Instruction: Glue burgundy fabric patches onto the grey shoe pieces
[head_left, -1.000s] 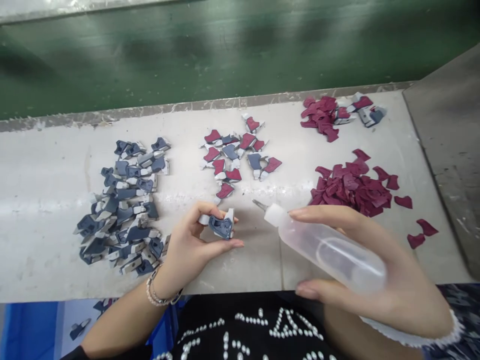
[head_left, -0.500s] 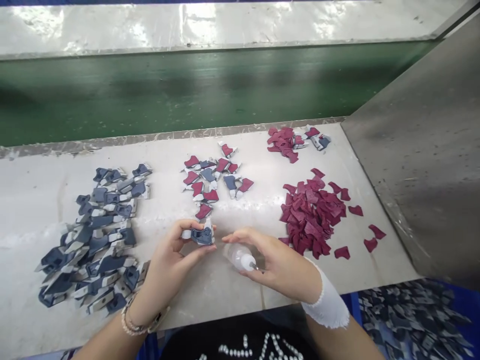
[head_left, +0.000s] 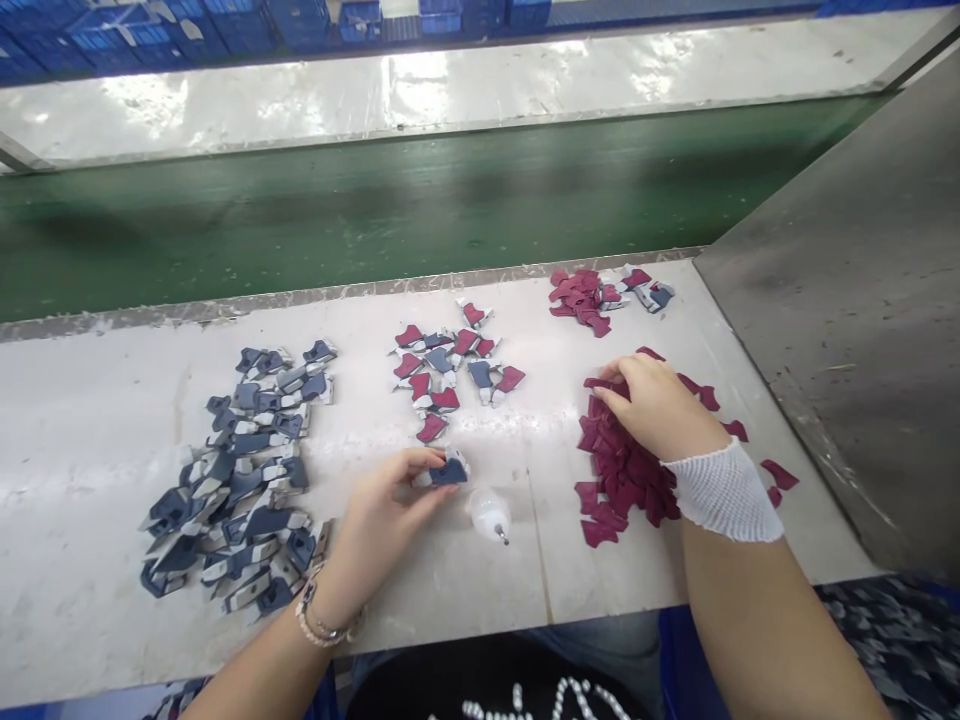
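Note:
My left hand [head_left: 390,505] pinches a blue and grey moulded part [head_left: 448,470] between thumb and fingers above the table. Just right of it, a small clear squeeze bottle [head_left: 491,513] with a white cap and thin metal tip rests on the table. My right hand [head_left: 651,400], a white band around its wrist, is at the back of a heap of maroon pieces [head_left: 626,470]. Its thumb and fingertips are closed on one flat maroon piece [head_left: 596,383]; the other fingers are partly hidden.
Blue and grey parts [head_left: 247,500] lie heaped at the left. Parts with maroon faces [head_left: 444,398] form a middle group. A smaller maroon pile [head_left: 577,295] lies behind. A metal panel [head_left: 840,330] bounds the right; a green strip [head_left: 375,220] runs behind the table.
My right hand has let go of the squeeze bottle, moved right to the maroon heap and closed on a piece. My left hand keeps its part, now turned. The view has tilted up.

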